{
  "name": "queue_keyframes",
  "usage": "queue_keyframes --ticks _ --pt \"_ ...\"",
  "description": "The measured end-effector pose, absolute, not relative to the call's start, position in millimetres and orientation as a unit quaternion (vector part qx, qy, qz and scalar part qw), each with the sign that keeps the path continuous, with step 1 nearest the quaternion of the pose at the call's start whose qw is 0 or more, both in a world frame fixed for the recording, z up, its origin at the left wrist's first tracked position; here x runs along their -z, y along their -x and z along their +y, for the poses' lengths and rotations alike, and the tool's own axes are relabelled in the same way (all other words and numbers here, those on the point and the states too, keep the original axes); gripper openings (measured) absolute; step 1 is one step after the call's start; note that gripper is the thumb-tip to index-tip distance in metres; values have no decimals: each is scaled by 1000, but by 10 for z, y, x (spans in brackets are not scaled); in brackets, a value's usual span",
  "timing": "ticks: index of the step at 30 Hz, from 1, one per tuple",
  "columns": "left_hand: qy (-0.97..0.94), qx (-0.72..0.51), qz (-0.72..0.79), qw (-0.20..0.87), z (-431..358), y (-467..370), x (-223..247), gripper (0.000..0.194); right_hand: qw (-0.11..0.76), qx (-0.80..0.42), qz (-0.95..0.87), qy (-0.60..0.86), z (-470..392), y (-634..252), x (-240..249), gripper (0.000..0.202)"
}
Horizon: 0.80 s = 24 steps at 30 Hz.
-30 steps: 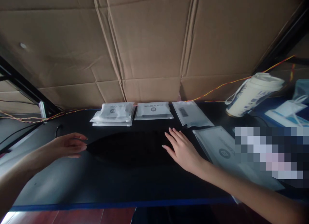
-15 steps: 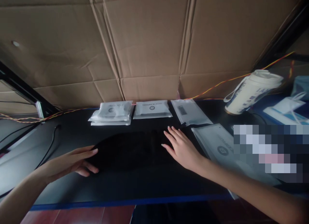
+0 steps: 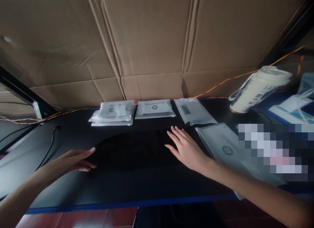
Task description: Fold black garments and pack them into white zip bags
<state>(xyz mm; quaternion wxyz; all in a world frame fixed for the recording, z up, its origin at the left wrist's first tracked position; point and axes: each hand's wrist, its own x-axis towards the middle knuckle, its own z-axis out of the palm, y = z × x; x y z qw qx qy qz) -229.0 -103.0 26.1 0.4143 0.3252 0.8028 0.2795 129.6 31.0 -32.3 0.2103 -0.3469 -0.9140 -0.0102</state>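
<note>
A flat black cloth piece [image 3: 132, 149] lies on the black table [image 3: 117, 185]; its outline is hard to make out against the dark top. At its left end, my left hand [image 3: 78, 160] grips the edge, thumb above and fingers bent beneath. My right hand [image 3: 183, 146] rests palm down on the right end, fingers stretched out and slightly spread. Just past that hand lies a frosted zip bag [image 3: 222, 141] with a round logo. Farther back are another frosted bag [image 3: 195, 110], a single white pouch [image 3: 155, 109] and a small stack of pouches [image 3: 113, 111].
A cream tumbler [image 3: 257, 88] stands at the back right, near a white and blue pack [image 3: 291, 106]. A black cable [image 3: 50, 144] runs over the left side. Cardboard [image 3: 152, 34] walls off the back, with red and yellow wires [image 3: 220, 82] along it.
My left hand has shifted slightly left, and its fingers have closed more on the cloth edge. My right hand stays flat in nearly the same place. The view has tilted a little.
</note>
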Motion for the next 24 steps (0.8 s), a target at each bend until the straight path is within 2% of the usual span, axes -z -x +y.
queue_keyframes --ticks 8,19,24 --pt "-308 -284 788 452 -1152 2314 -463 39 197 8 -915 353 316 -1298 303 48" --pt "-313 -337 784 417 -1279 2243 -486 29 184 26 -915 358 311 -1302 187 48" --pt "-306 -366 778 410 -1284 2241 -462 38 202 19 -897 392 57 -992 23 49"
